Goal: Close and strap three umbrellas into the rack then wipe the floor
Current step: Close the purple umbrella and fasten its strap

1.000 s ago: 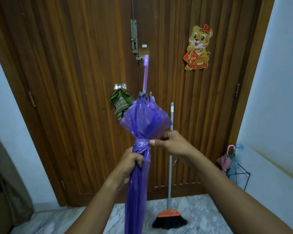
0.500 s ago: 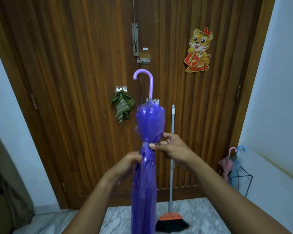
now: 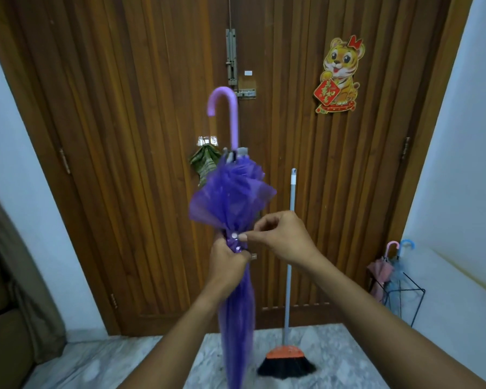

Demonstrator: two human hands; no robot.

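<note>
The left hand (image 3: pixel 227 261) is curled round the purple umbrella (image 3: pixel 233 197), gripping it just below the strap (image 3: pixel 235 240). The right hand (image 3: pixel 281 237) pinches the strap's end between thumb and finger, beside its white snap. The purple umbrella stands upright, handle up, canopy bunched loose above the strap and slim below. Behind it a broom (image 3: pixel 288 357) leans on the door (image 3: pixel 124 136), bristles on the floor (image 3: pixel 337 346). By the right wall, the rack (image 3: pixel 404 303) holds 2 others: a pink umbrella (image 3: pixel 379 269) and a blue umbrella (image 3: pixel 399 266).
</note>
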